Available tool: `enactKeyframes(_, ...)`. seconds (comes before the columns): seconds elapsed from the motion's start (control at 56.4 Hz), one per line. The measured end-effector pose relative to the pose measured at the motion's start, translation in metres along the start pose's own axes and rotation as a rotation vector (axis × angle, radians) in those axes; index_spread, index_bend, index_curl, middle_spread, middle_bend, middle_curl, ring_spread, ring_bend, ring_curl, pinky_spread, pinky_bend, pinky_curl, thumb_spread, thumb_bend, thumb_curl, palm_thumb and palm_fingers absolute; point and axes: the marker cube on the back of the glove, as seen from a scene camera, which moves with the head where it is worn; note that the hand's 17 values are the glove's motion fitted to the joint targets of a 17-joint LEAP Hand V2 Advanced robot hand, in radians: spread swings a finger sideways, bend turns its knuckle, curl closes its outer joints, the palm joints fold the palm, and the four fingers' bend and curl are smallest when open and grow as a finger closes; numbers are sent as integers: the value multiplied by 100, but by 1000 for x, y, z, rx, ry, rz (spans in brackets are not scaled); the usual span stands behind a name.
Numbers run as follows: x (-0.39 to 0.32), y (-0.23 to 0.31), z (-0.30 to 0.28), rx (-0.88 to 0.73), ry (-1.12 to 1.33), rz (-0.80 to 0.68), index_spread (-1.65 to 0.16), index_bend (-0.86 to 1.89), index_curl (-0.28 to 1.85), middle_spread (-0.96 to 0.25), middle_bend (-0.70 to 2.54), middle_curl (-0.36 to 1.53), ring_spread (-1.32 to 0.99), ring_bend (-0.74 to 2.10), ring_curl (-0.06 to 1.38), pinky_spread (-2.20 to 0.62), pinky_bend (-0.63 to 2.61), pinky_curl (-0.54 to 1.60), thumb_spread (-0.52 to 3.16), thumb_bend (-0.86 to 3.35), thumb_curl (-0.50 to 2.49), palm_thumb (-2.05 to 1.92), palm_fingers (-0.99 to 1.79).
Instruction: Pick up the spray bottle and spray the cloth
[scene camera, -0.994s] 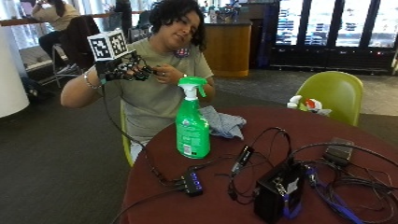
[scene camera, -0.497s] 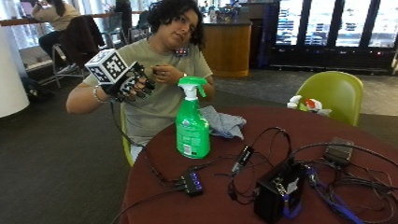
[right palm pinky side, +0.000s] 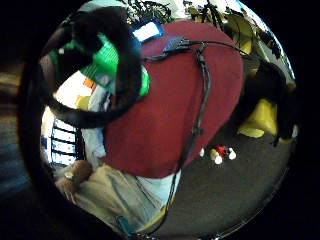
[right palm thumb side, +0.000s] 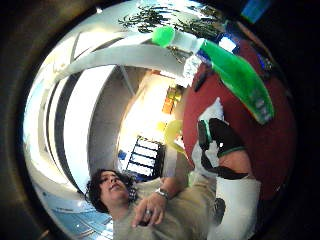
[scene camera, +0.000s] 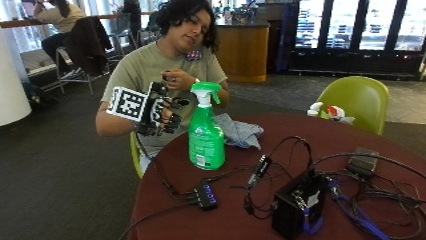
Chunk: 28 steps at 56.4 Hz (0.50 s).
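Found the spray bottle (scene camera: 205, 145) upright on the red table (scene camera: 393, 145), near the edge closest to the person. Found the crumpled blue-grey cloth (scene camera: 239, 132) just behind and beside it, also on the table. Saw the gloved right hand (scene camera: 160, 112) raised just beside the bottle's upper half, apart from it, fingers loosely spread and holding nothing. Noted the bare left hand (scene camera: 174, 79) up at the chest, touching neither thing.

To do the pickup well, probably best to close the fingers round the narrow neck under the white trigger head, with a finger left free for the trigger, then lift straight up and turn the nozzle toward the cloth before squeezing. Worth lifting clear of the cables on the table too.

As for contents: green right through the bottle's body, so likely well filled, though could not make out an exact level.
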Motion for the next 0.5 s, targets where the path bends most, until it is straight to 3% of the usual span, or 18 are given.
enactKeyframes(0.213, 0, -39, 25, 120, -22, 60, -31, 8, 18, 3, 21, 32, -4, 50, 35, 6, 60, 39, 104, 0, 45, 93, 70)
enactKeyframes(0.248, 2, -46, 26, 186, -7, 47, -28, 5, 17, -1, 29, 35, -7, 57, 36, -5, 62, 39, 103, 0, 46, 95, 99)
enactKeyframes(0.284, 2, -51, 26, 266, 5, 44, -27, 7, 17, -4, 31, 37, -9, 62, 38, -11, 63, 39, 101, 0, 47, 97, 111)
enactKeyframes(0.497, 5, -64, 23, 425, 156, -127, -26, 53, 37, -16, 55, 53, -18, 78, 54, -16, 82, 54, 108, 0, 53, 99, 143)
